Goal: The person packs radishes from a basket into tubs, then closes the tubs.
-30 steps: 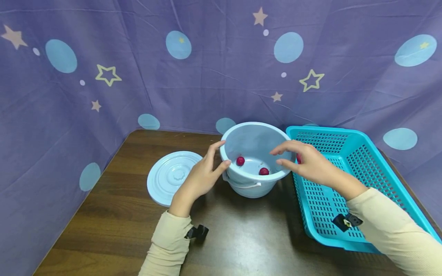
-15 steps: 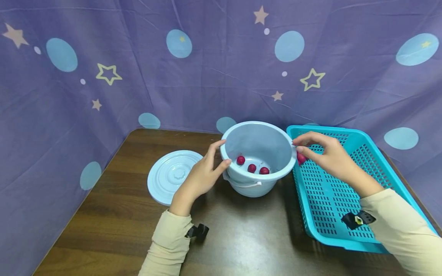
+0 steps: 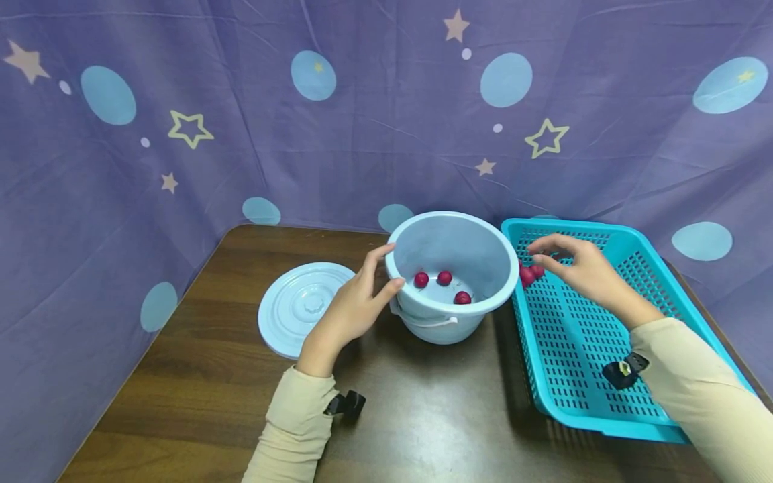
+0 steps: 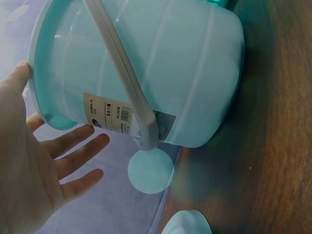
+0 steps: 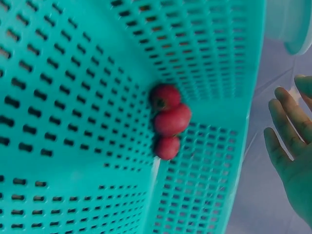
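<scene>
A light blue bucket (image 3: 441, 327) stands upright on the table, with three small round red radishes (image 3: 462, 298) on its bottom. My left hand (image 3: 352, 303) touches the bucket's left rim with thumb and fingertips, its fingers spread and fairly straight, as the left wrist view also shows. My right hand (image 3: 582, 270) hovers over the near-left part of a turquoise slotted basket (image 3: 580, 376), fingers loosely bent and nothing held. Close to that hand, three more radishes (image 5: 173, 120) lie touching one another in a corner of the basket.
A round light blue lid (image 3: 304, 305) lies flat on the brown wooden table (image 3: 181, 376), left of the bucket and partly behind my left wrist. Behind the table hangs a purple curtain (image 3: 374, 134). The bucket's handle (image 3: 437, 323) hangs down in front.
My right hand has moved right, from over the bucket to over the basket. A third radish has appeared in the bucket and rolled towards the back. My left hand stays at the rim.
</scene>
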Motion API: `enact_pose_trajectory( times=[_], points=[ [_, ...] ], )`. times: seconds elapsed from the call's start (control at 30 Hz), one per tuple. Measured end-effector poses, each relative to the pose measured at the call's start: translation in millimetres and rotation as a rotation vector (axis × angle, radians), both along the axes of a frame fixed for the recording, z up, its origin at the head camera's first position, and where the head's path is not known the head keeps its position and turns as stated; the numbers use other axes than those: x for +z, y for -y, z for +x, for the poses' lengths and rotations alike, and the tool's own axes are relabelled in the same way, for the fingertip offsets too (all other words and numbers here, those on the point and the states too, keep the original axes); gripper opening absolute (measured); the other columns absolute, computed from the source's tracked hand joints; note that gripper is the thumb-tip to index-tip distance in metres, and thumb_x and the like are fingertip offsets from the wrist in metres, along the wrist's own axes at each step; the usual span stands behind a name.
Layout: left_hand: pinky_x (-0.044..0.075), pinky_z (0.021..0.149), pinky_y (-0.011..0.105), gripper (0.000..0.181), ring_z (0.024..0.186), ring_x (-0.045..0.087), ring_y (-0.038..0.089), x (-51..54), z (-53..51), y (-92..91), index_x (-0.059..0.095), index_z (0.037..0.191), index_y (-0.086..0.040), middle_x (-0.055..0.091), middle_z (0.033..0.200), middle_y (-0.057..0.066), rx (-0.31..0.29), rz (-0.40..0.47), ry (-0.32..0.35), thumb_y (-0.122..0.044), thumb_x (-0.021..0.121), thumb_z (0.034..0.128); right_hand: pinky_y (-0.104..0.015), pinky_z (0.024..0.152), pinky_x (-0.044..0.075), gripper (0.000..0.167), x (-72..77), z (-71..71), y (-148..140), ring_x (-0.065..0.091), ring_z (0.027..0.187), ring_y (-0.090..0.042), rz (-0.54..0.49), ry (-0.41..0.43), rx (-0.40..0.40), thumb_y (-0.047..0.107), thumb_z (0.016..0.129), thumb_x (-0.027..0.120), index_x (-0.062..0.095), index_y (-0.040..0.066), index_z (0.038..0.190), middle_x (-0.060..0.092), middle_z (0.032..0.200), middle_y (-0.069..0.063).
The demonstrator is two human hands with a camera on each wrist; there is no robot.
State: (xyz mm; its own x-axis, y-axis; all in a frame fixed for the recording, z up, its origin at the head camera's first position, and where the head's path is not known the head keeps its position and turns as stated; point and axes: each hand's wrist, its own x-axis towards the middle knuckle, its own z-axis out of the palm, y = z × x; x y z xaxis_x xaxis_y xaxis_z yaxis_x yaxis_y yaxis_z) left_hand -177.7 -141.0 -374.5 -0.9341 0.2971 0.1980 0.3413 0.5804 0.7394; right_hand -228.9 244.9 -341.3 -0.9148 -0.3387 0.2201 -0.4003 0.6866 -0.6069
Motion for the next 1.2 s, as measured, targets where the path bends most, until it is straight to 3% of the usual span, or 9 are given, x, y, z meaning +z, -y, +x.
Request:
enact_pose_trajectory(
  times=[0.3,0.77,1.2],
  points=[
    [0.046,0.095,0.052,0.064,0.128,0.052,0.023,-0.7,-1.0,0.3,0.018,0.154,-0.038,0.046,0.147,0.008,-0.006,0.008,-0.011,-0.062,0.041,0.0997,-0.053,0.081,0.048,0.030,-14.9,-18.4,-11,0.059,0.102,-0.035,0.037,0.031,-0.034,0.023,0.102,0.058,0.065,0.004,0.124,0.065,0.120,-0.017],
    [0.047,0.096,0.050,0.064,0.128,0.053,0.021,-0.2,-0.7,-0.4,0.019,0.154,-0.038,0.047,0.146,0.006,-0.010,0.017,0.002,-0.062,0.041,0.0997,-0.061,0.089,0.044,0.037,-34.0,-42.9,-30,0.052,0.118,-0.042,0.092,0.219,-0.089,0.024,0.101,0.059,0.059,0.001,0.131,0.056,0.131,-0.024],
    [0.047,0.096,0.050,0.064,0.129,0.051,0.020,0.5,-0.2,0.1,0.017,0.154,-0.039,0.045,0.148,0.005,-0.012,0.015,0.014,-0.062,0.041,0.0997,-0.053,0.082,0.051,0.036,-50.2,-52.8,-36,0.060,0.105,-0.043,0.138,0.270,-0.058,0.011,0.097,0.063,0.058,-0.005,0.128,0.057,0.126,-0.030]
  ],
)
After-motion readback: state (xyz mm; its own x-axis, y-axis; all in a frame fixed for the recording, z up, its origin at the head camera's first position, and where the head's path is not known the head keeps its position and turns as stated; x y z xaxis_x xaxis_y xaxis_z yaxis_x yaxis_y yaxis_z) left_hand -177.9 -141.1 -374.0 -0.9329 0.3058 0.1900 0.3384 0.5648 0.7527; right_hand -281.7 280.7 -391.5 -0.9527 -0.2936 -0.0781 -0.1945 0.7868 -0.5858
